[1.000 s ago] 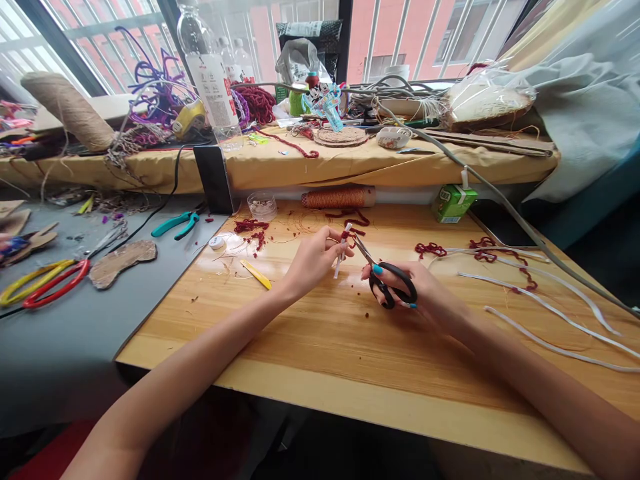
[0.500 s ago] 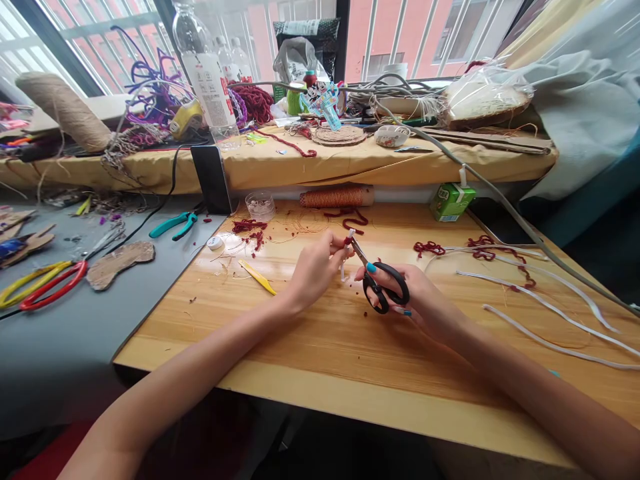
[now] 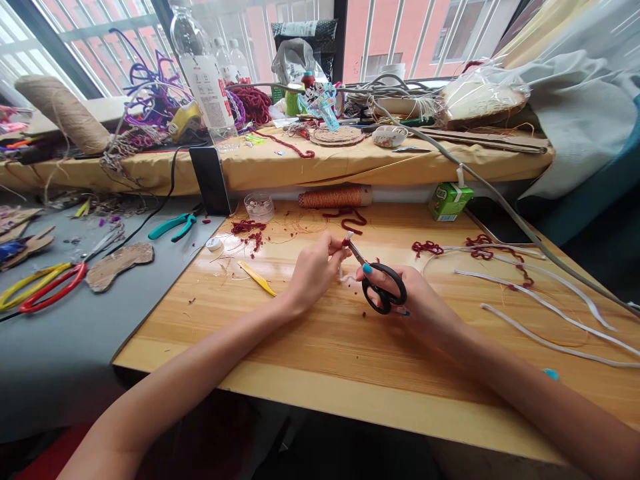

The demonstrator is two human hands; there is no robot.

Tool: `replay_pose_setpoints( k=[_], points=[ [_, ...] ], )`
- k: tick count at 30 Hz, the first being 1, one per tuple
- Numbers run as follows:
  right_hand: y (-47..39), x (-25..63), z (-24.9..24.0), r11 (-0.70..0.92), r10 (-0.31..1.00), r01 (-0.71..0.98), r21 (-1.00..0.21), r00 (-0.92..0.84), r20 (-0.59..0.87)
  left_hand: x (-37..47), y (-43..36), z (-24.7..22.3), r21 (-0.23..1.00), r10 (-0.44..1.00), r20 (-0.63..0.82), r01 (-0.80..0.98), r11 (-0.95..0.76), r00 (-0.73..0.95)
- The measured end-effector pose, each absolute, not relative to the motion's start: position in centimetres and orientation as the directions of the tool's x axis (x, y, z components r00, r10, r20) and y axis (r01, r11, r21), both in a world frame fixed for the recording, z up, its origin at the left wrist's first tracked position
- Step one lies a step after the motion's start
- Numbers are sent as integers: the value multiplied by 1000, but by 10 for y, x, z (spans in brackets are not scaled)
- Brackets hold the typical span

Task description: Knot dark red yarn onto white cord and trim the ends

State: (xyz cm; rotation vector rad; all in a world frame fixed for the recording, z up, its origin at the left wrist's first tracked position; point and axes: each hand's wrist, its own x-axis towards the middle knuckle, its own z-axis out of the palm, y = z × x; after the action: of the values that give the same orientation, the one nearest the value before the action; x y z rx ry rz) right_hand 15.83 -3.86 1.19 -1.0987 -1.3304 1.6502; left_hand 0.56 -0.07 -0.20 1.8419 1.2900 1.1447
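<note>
Between the thumb and fingers of my left hand [image 3: 316, 269] is a small piece of white cord [image 3: 349, 236] with dark red yarn at it; a white tail hangs below the fingers. My right hand [image 3: 417, 297] is closed around the black handles of the scissors [image 3: 384, 287]. The scissor blades point up and left, their tips at the white and red piece beside my left fingertips. The blades look closed or nearly so.
Dark red yarn scraps [image 3: 249, 227], a clear round container [image 3: 259, 207] and yellow tweezers [image 3: 257, 277] lie left of my hands. White cords [image 3: 545, 299] stretch across the right side. An orange thread spool [image 3: 335, 197] lies at the back, near a green carton [image 3: 451, 201].
The scissor handles have drawn together and the blades have closed at the white cord. The cord's upper end now looks shorter and frayed.
</note>
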Motion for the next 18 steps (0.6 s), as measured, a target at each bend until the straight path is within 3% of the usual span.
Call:
replay_pose_setpoints(
  k=[4,10,18],
  points=[
    [-39,157,12,-194,917,-51,-980,-363,-163,6,-1,-1,853,944,295,406,-329,145],
    [-42,156,16,-226,904,-105,-968,-392,-169,7,1,-1,928,959,233,258,-270,163],
    [-44,155,19,-202,913,-69,-977,-375,-162,5,3,-4,913,951,275,274,-303,139]
  ],
)
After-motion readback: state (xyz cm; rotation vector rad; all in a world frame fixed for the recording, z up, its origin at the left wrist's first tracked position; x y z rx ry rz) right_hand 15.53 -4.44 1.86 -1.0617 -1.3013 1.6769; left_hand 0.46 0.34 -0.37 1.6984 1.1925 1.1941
